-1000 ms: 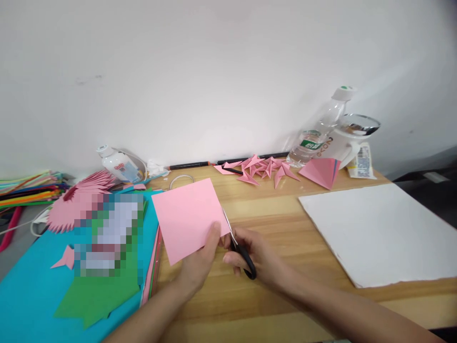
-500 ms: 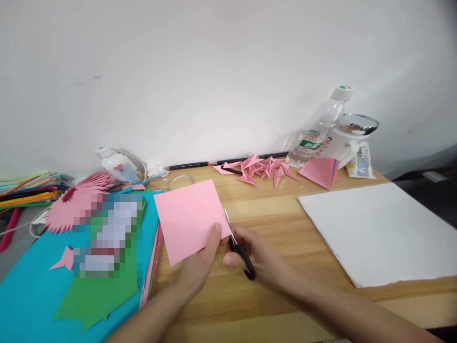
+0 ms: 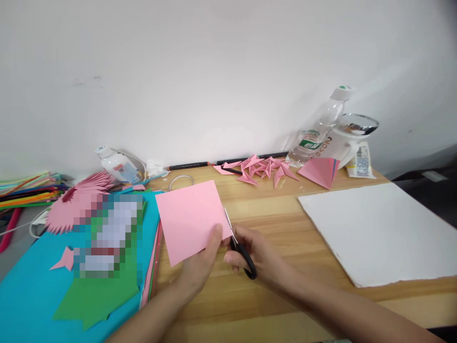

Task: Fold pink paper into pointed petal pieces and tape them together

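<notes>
Head view: with the clock centred on the pink sheet [image 3: 189, 216], which is held up over the tabletop [image 3: 293, 295], the left hand [image 3: 198, 264] is placed at six o'clock. The sheet is pinched by it near the lower right corner, the thumb laid on top and the fingers tucked partly out of sight beneath. At four o'clock, the black-handled scissors [image 3: 247, 262] are gripped in the right hand [image 3: 257, 252], a blade being lined up close beside the sheet's three o'clock edge. Whether paper is caught between the blades cannot be told.

The chief risk is judged to be a nicked left finger, since the hidden fingertips are kept so near the blades. A crooked edge could be caused by the far side of the sheet, left unsupported at nine to ten o'clock, being allowed to swing or droop. If the pinch were loosened, the paper could be twisted and creased rather than cut cleanly. Little hazard is posed by the folded pink pieces [image 3: 266, 167] at two o'clock or the white board [image 3: 378, 233] at three, both being well apart.
</notes>
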`<control>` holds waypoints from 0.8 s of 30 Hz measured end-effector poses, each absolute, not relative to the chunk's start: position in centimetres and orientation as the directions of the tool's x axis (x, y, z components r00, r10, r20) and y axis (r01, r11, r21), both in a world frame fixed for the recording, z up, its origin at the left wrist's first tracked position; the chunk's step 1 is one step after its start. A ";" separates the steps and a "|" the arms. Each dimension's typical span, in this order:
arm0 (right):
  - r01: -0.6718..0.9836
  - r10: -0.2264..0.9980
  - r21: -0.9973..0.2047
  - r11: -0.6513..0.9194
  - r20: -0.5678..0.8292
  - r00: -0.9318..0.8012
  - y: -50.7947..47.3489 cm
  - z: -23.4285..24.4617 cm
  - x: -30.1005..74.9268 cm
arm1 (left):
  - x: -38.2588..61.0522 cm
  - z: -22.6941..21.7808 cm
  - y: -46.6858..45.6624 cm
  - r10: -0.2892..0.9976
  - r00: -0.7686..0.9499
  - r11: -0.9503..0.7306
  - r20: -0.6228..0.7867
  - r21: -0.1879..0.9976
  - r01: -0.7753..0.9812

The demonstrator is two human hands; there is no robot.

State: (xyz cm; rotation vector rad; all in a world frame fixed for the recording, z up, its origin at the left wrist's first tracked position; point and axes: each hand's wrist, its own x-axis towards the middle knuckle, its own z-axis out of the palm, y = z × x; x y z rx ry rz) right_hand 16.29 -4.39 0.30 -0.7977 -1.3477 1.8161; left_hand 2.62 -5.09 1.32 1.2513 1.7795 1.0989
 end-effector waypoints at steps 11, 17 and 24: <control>-0.187 0.851 -0.963 -0.193 -0.069 -0.521 -4.5 -0.1 16.2 | 2.6 1.3 -5.1 0.952 -0.304 0.163 -0.041 0.907 0.389; -0.191 0.849 -0.956 -0.223 -0.094 -0.520 -4.5 -0.1 16.1 | 2.7 1.4 -5.1 0.952 -0.302 0.169 -0.053 0.913 0.371; -0.175 0.851 -0.966 -0.190 -0.073 -0.520 -4.6 -0.3 16.2 | 2.6 1.1 -5.2 0.950 -0.305 0.185 -0.068 0.909 0.373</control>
